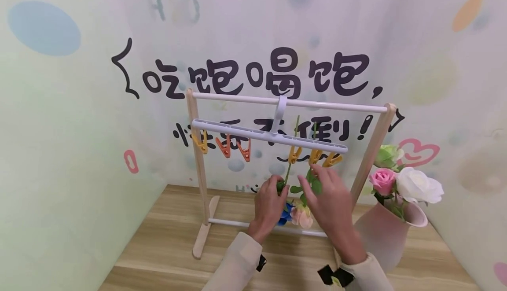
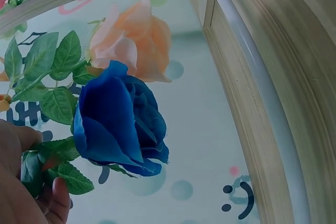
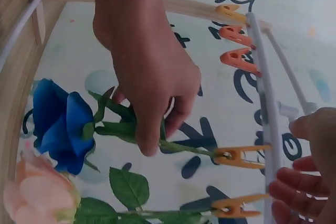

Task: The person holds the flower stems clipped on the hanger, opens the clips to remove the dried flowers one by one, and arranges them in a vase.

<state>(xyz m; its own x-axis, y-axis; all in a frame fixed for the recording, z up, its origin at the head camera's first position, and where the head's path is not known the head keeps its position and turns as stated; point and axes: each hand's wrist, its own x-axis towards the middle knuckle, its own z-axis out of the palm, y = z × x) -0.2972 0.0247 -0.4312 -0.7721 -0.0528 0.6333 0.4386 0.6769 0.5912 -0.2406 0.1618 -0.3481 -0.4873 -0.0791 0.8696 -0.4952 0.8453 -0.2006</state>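
Note:
A blue rose [image 2: 121, 124] hangs head down, its stem caught in a yellow clip [image 3: 241, 157] on the lilac hanger [image 1: 241, 132]. My left hand [image 1: 269, 203] pinches this rose's stem and leaves just below the clip. Beside it hangs a peach rose [image 2: 139, 43], its stem in another yellow clip [image 3: 239, 206]. My right hand [image 1: 332, 200] is near the clips at the hanger's right side, fingers loosely bent; in the right wrist view they hold nothing. One more yellow clip [image 1: 332, 160] is at the hanger's right end.
The hanger hooks over the top rail [image 1: 336, 105] of a wooden rack standing on a wood-grain table [image 1: 158, 242]. Two orange clips [image 1: 244, 151] and a yellow clip [image 1: 201, 142] hang at left. A pink vase [image 1: 380, 233] with a white rose [image 1: 419, 185], pink rose [image 1: 383, 181] and green flower [image 1: 388, 156] stands right.

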